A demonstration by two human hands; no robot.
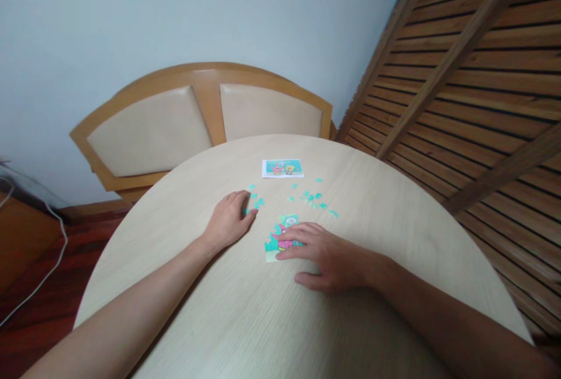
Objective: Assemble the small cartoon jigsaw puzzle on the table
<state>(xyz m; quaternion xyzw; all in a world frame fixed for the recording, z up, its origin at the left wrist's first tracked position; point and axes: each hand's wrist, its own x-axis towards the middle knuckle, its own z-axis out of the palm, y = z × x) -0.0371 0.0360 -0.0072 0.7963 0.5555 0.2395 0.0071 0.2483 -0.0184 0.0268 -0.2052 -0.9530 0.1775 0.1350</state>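
A partly joined jigsaw puzzle (272,246) with a pink cartoon figure on green lies on the table. My right hand (324,253) rests over its right side, fingers spread, hiding part of the picture. My left hand (228,218) lies to the upper left of the puzzle, fingers apart, its fingertips beside a small group of loose green puzzle pieces (260,201). More loose green puzzle pieces (311,196) are scattered beyond my right hand. I see nothing held in either hand.
A picture card (283,169) with cartoon figures lies near the far side of the round wooden table (210,320). Behind the table stands a padded wooden headboard (205,104) against the wall. A slatted wooden panel (464,93) rises at the right; a white cable (61,250) hangs at the left.
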